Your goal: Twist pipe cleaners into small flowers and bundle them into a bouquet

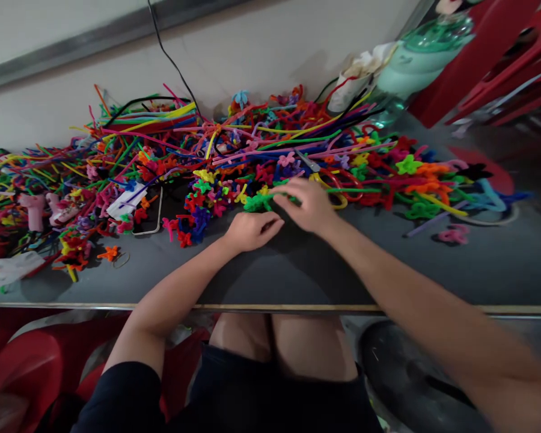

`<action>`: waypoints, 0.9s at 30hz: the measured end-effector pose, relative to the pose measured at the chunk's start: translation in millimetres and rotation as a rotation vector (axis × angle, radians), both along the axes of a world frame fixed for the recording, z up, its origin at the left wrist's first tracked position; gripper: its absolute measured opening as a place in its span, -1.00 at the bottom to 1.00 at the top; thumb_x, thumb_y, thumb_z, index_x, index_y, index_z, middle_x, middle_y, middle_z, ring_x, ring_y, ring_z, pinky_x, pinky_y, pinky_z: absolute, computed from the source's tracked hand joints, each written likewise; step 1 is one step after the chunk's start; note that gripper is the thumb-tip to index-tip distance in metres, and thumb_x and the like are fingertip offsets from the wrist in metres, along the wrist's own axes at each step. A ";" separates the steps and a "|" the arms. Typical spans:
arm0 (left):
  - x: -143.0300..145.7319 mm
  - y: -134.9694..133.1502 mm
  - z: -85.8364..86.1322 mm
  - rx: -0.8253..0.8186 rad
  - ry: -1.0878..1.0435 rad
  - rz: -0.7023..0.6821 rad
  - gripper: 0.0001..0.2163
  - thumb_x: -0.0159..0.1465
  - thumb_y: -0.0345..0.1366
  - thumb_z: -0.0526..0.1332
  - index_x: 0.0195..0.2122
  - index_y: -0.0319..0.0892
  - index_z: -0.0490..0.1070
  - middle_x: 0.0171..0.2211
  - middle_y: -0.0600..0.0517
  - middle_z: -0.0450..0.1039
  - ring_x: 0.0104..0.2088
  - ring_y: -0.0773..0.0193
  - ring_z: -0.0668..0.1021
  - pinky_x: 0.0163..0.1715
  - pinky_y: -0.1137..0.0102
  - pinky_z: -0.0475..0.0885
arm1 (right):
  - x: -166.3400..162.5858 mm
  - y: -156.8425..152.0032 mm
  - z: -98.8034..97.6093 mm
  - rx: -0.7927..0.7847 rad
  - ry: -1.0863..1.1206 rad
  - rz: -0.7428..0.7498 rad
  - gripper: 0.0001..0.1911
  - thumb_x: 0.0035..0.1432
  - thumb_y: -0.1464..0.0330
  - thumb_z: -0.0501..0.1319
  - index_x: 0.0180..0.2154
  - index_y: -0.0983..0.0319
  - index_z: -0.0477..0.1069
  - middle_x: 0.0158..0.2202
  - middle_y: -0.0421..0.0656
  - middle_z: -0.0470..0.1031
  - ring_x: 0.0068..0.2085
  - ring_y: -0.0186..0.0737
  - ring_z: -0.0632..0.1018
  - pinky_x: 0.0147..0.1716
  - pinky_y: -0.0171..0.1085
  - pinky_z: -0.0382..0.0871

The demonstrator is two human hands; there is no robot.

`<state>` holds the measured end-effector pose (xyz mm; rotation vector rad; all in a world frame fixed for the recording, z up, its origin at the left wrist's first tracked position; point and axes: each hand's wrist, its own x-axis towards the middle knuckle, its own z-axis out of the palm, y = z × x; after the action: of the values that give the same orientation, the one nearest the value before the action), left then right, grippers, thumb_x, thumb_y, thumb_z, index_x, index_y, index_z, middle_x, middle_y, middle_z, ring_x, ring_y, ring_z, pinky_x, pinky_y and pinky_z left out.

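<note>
A bright green pipe-cleaner piece [258, 202], bunched at one end, is just beyond my left hand [252, 231]. That hand is closed at the piece's near side, its fingertips mostly hidden. My right hand [307, 204] pinches a green pipe-cleaner stem [349, 190] between thumb and fingers, to the right of the bunched end. The stem reaches out to the right past my knuckles. Behind the right hand lie scissors with yellow handles [340, 200], their blade [306, 160] pointing back and left.
Heaped pipe cleaners [162, 138] and small pipe-cleaner flowers [408, 164] run along the back of the grey table [288, 282]. A phone [151, 210] lies left of my hands. A green-tinted bottle [410, 66] and a white cup [347, 90] stand at the back right, near red chairs [514, 60].
</note>
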<state>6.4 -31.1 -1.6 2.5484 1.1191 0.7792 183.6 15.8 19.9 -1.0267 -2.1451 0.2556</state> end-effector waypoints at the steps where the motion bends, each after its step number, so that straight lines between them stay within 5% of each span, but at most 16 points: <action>1: -0.8 1.0 0.7 -0.037 -0.046 0.034 -0.68 0.37 -0.17 0.01 -0.34 -0.18 0.48 -0.54 0.05 0.47 -0.54 0.38 0.46 -0.52 0.46 0.25 | -2.5 -5.5 -15.1 -0.003 0.008 0.049 -0.55 0.31 0.07 0.01 -0.22 0.20 0.56 -0.35 -0.07 0.55 -0.31 -0.14 0.52 -0.32 -0.17 0.29; 4: -3.6 5.2 2.1 -0.132 -0.187 0.107 -0.66 0.37 -0.15 0.01 -0.40 -0.20 0.46 -0.59 0.07 0.43 -0.57 0.40 0.43 -0.51 0.48 0.26 | -12.4 -4.5 -37.4 0.064 0.000 0.074 -0.51 0.36 0.12 -0.09 -0.28 0.22 0.53 -0.34 -0.05 0.56 -0.28 -0.12 0.53 -0.30 -0.15 0.27; 10: -7.7 15.2 -4.2 -0.235 -0.577 0.383 -0.73 0.35 -0.13 0.08 -0.08 -0.19 0.41 -0.59 0.12 0.43 -0.60 0.43 0.42 -0.52 0.50 0.32 | -8.1 8.4 -29.4 0.138 0.150 -0.045 -0.71 0.34 0.25 0.04 -0.31 0.20 0.47 -0.34 -0.09 0.56 -0.26 -0.15 0.55 -0.24 -0.16 0.36; 14: -9.0 18.2 -4.7 -0.237 -0.792 0.398 -0.58 0.35 -0.05 0.06 0.13 -0.17 0.26 -0.50 0.10 0.46 -0.64 0.47 0.36 -0.59 0.51 0.28 | 4.9 9.5 -29.9 0.127 0.245 0.041 -0.81 0.30 0.33 0.10 -0.26 0.19 0.47 -0.29 -0.10 0.58 -0.24 -0.18 0.58 -0.26 -0.20 0.46; 20: -10.6 19.3 -1.8 -0.282 -0.779 0.296 -0.68 0.34 -0.07 0.08 -0.16 -0.21 0.47 -0.52 0.08 0.40 -0.61 0.48 0.36 -0.58 0.51 0.27 | 0.9 15.1 -32.7 0.127 0.230 0.056 -0.82 0.29 0.33 0.12 -0.24 0.19 0.50 -0.26 -0.10 0.59 -0.22 -0.17 0.60 -0.22 -0.18 0.49; 27: -14.7 26.2 -7.6 -0.297 -0.762 0.351 -0.74 0.33 -0.16 0.09 -0.17 -0.21 0.47 -0.53 0.09 0.39 -0.57 0.46 0.35 -0.54 0.51 0.27 | -4.5 15.0 -29.7 0.104 0.239 -0.025 -0.79 0.30 0.31 0.09 -0.23 0.18 0.49 -0.26 -0.12 0.59 -0.21 -0.18 0.59 -0.22 -0.20 0.48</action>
<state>-8.3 -4.9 -9.2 1.5855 1.2724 1.3822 179.1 30.8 -9.9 -0.9147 -1.9093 0.2391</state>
